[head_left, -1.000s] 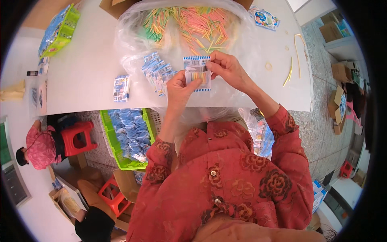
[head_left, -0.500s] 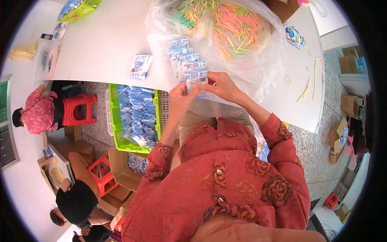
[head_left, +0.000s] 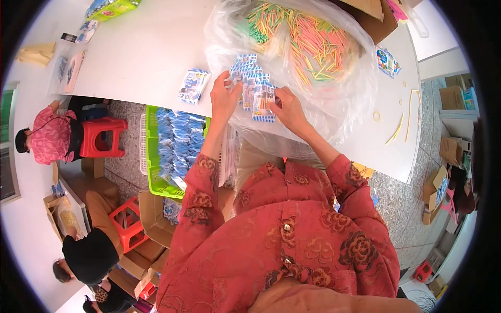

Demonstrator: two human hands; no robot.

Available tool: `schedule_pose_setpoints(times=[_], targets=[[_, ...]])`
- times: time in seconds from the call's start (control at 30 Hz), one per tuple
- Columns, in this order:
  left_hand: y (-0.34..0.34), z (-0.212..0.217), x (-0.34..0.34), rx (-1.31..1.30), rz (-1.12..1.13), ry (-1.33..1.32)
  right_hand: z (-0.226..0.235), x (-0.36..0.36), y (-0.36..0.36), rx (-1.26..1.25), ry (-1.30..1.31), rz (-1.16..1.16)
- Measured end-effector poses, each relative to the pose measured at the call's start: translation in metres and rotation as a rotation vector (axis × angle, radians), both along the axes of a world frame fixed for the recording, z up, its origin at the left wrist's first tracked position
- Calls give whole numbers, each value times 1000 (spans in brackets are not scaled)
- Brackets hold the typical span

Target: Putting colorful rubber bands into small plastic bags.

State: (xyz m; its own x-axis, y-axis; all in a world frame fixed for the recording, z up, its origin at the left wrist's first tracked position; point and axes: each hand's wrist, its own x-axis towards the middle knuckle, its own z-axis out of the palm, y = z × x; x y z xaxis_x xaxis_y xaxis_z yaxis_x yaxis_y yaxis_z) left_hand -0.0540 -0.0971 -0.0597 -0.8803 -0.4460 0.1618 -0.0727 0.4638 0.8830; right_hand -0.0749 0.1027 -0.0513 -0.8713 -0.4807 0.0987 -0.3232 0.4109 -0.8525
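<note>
Blue-and-white packets [head_left: 246, 70] lie overlapped in a short row on the white table [head_left: 146, 52], slanting from far left to near right. The front packet [head_left: 262, 108] sits at the near end, flat, with blue stripes across its ends. The left hand [head_left: 225, 96] is at the left side of the row, its fingers bent and parted from the thumb. The right hand [head_left: 288, 110] has its thumb and bent fingers at the right edge of the front packet, touching it; whether they pinch it or only press on it, I cannot tell.

Beyond and to the right of the row, a clear bag [head_left: 342, 107] spreads open around many thin sticks [head_left: 318, 44], pink, yellow and green. A brown box [head_left: 373, 18] stands behind it. Just left of the left hand is a separate pile [head_left: 193, 86] of similar packets. To the right of the bag lie a rubber band [head_left: 377, 117] and a few loose yellow strips [head_left: 395, 129]. Below the near table edge, left of the lap, a green basket [head_left: 152, 167] holds rows of blue packs [head_left: 177, 138], with a red stool [head_left: 102, 138] farther left on the speckled floor
</note>
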Motion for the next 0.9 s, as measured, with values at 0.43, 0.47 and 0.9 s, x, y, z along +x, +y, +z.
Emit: schedule_pose_setpoints(times=[0.43,0.47,0.9], targets=[[-6,11,-38,572,-120,-108,2,12,-8,-29,-46,-159],[-6,12,-38,602,-138,-125,1,12,-7,-29,-46,-163],[-7,12,-35,695,-161,-118,-10,16,-8,-133,-10,-187]])
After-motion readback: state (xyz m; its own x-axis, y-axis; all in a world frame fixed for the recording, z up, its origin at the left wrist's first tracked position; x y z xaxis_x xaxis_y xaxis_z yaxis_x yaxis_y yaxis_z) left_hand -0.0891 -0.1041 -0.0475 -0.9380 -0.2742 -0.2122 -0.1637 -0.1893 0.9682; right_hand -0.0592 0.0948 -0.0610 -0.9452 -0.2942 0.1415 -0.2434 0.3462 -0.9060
